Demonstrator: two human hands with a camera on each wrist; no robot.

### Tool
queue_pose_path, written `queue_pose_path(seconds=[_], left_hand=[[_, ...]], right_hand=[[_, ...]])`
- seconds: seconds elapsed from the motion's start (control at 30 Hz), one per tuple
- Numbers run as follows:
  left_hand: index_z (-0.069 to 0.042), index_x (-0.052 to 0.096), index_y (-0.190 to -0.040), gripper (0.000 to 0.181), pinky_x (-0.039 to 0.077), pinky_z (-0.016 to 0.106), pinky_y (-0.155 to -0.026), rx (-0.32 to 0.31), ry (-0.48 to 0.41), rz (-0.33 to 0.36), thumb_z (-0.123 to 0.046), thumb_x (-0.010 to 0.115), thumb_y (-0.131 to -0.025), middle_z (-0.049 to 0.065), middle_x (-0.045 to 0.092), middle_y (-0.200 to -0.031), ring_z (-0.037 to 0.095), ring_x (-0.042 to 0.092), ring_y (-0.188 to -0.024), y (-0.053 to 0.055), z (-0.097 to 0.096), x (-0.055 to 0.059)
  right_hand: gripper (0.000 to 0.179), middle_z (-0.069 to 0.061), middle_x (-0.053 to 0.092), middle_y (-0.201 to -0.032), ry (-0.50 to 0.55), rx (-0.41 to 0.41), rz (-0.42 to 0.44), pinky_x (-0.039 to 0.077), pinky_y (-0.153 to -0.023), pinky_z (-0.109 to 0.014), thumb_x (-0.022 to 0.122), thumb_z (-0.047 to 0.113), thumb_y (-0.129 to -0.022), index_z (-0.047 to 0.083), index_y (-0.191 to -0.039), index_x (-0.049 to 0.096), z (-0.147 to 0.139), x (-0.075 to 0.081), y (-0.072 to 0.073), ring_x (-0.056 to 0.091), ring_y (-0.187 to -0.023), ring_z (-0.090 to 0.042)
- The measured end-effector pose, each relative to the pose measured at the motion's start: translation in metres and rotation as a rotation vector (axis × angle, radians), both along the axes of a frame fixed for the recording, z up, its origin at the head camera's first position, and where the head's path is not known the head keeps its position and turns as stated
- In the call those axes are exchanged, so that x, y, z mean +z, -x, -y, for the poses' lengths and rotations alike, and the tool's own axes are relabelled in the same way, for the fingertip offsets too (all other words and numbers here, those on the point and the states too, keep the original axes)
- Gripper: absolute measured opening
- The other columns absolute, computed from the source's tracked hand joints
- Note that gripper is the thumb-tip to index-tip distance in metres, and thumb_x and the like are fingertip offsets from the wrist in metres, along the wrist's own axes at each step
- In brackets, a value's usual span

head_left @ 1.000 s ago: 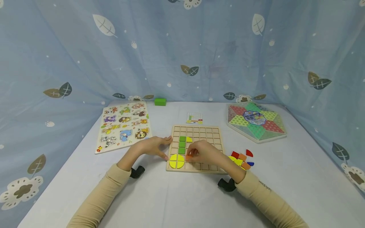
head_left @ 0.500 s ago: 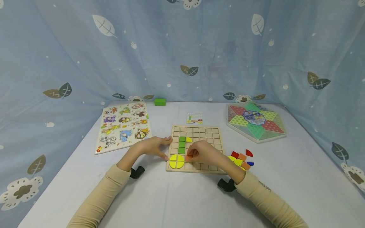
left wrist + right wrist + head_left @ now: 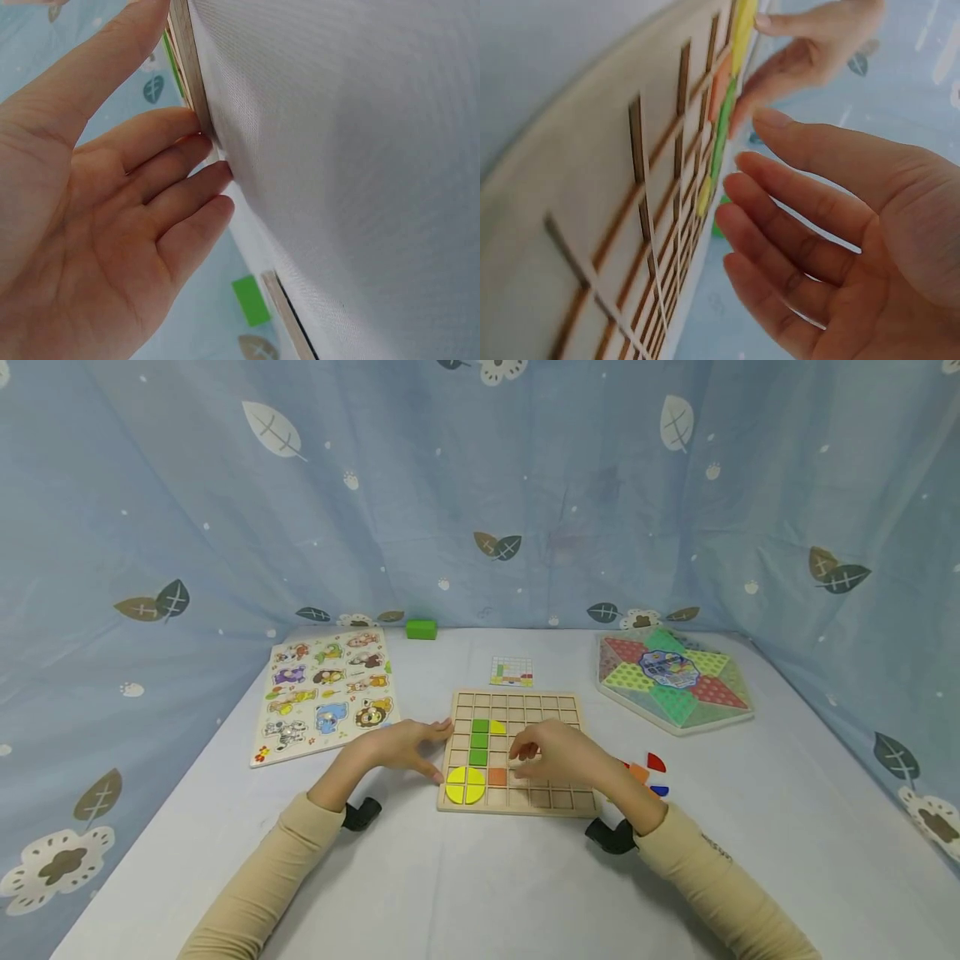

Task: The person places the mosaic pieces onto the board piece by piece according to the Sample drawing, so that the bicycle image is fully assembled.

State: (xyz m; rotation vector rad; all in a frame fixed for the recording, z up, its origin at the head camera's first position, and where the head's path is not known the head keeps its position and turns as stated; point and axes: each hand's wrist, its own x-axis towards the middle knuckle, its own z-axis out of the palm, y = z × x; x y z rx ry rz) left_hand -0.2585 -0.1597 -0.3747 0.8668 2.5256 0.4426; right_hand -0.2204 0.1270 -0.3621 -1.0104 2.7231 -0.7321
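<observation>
A wooden grid board (image 3: 551,710) lies on the table, bearing a column of green squares (image 3: 478,742), a yellow quarter piece (image 3: 497,727), a yellow circle of quarter pieces (image 3: 465,785) and an orange square (image 3: 497,777). My left hand (image 3: 405,748) touches the board's left edge with thumb and fingertips; the left wrist view shows its fingers (image 3: 184,187) extended and no piece in the palm. Over the board, just right of the orange square, hovers my right hand (image 3: 558,753). Nothing sits between its loosely bent fingers (image 3: 780,217) in the right wrist view.
Loose red, orange and blue pieces (image 3: 655,763) lie right of the board, partly hidden by my right forearm. A pattern card (image 3: 512,671) sits behind the board. Around it are an animal puzzle (image 3: 326,693), a green block (image 3: 422,629) and a hexagonal box (image 3: 675,681).
My right hand has let go of the orange square and moved up and to the right, leaving the square in its cell. My left hand stays at the board's edge.
</observation>
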Motion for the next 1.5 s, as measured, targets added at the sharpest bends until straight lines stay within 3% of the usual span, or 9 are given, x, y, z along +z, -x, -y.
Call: queue_pose_path(seconds=[0.43,0.87,1.03,1.23,1.5], left_hand=[[-0.003,0.032,-0.149,0.089,0.023,0.045,-0.114,-0.005,0.0,-0.005,-0.038,0.076,-0.08,0.011,0.023,-0.156,0.028,0.023,-0.143,-0.003,0.0,0.001],[-0.003,0.031,-0.15,0.089,0.022,0.047,-0.114,-0.004,0.002,-0.004,-0.039,0.076,-0.081,0.012,0.022,-0.156,0.03,0.022,-0.143,-0.001,0.0,0.0],[-0.003,0.032,-0.149,0.089,0.022,0.046,-0.114,-0.004,-0.003,-0.004,-0.038,0.076,-0.081,0.012,0.023,-0.156,0.03,0.022,-0.143,-0.003,0.0,0.002],[-0.004,0.03,-0.15,0.09,0.021,0.046,-0.114,0.002,0.016,-0.003,-0.039,0.075,-0.081,0.013,0.021,-0.156,0.03,0.022,-0.143,-0.002,-0.001,0.002],[-0.003,0.031,-0.149,0.089,0.022,0.046,-0.114,0.007,-0.005,0.003,-0.039,0.075,-0.081,0.012,0.023,-0.156,0.029,0.022,-0.143,-0.003,0.0,0.002]], right_hand=[[0.021,-0.004,0.069,-0.102,0.012,0.113,-0.005,0.053,-0.081,-0.041,0.071,0.013,-0.088,0.006,-0.108,0.071,-0.049,0.003,0.004,0.062,-0.094,-0.022],[0.026,-0.003,0.069,-0.1,-0.032,-0.012,-0.002,0.055,-0.079,-0.042,0.075,0.013,-0.084,0.005,-0.108,0.07,-0.115,0.0,-0.006,0.064,-0.091,-0.024],[0.021,0.0,0.068,-0.096,-0.066,-0.061,0.012,0.055,-0.073,-0.034,0.076,0.011,-0.083,0.007,-0.103,0.071,-0.133,-0.003,-0.006,0.061,-0.085,-0.019],[0.018,0.003,0.067,-0.091,-0.071,-0.075,0.042,0.051,-0.065,-0.026,0.078,0.011,-0.08,0.008,-0.096,0.071,-0.147,-0.005,-0.005,0.056,-0.078,-0.018],[0.017,0.003,0.066,-0.089,-0.076,-0.103,0.054,0.054,-0.069,-0.029,0.078,0.01,-0.08,0.008,-0.094,0.07,-0.152,-0.008,-0.005,0.057,-0.078,-0.018]])
